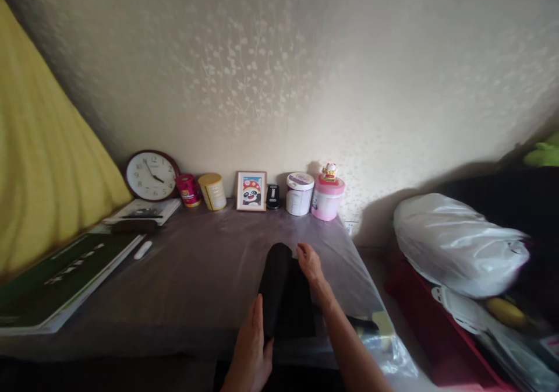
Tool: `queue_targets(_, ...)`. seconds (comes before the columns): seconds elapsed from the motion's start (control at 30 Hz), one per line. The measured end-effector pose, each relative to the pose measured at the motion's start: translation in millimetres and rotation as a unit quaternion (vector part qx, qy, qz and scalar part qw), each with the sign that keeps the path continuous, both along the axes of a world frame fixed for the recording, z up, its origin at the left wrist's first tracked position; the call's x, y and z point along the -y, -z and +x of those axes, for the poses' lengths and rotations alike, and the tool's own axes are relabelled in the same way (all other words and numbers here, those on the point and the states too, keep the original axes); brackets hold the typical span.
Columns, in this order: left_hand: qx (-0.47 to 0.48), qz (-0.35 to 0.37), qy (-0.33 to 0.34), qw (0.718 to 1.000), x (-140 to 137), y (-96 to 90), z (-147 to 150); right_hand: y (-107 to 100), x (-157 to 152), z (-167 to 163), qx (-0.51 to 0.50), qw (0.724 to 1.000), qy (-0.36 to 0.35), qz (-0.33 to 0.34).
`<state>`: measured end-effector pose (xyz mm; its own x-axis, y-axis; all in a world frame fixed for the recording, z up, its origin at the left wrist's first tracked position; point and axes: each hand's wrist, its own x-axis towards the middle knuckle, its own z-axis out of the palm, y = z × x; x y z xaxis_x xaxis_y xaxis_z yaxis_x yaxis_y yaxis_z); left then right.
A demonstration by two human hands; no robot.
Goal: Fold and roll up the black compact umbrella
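1. Patterned wall (257, 66) is backed against by one grey-covered table (196, 287); one yellow cloth (48, 147) is hung at ten o'clock, directions being taken from the black roll.
2. One black roll (276, 281) is held tilted near the table's close edge, with one flat black piece (299, 307) spread at its four o'clock side.
3. By the left hand (253, 345), the roll's seven o'clock side is gripped, fingers close together. By the right hand (311, 267), curled fingers are brought just beside the one o'clock end; whether anything is pinched cannot be told.
4. The roll could be loosened or skewed if the left grip were relaxed or the flat piece were pulled unevenly.
5. The nearer end could be slipped off the table, since it is held close to the edge.
6. Counted along the wall: one round clock (151, 175) at ten; one magenta canister (189, 191) and one yellow-lidded tin (213, 193) towards eleven; one framed picture (251, 191) just before twelve; two tubs (299, 197) around one, the pink one topped by one cat figurine (329, 172).
7. One green book (74, 275) is laid at nine; one white bag (456, 243) is piled near three.
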<state>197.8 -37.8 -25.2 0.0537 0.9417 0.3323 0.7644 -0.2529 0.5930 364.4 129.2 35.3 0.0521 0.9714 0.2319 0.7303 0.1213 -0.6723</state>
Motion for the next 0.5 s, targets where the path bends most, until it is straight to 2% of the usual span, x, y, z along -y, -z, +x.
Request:
queue_targets(0.1, -0.001, -0.002, 0.003, 1.0, 1, -5.5, 1, 2, 16, 22, -0.012, 0.999, 0.03, -0.032)
queue_targets(0.2, 0.0, -0.002, 0.008, 1.0, 1, -8.1, 0, 2, 31, 28, -0.024, 0.997, 0.036, -0.06)
queue_targets(0.5, 0.016, -0.025, 0.007, 1.0, -2, -7.7, -2, -11, 50, 7, -0.02, 0.996, 0.022, -0.089)
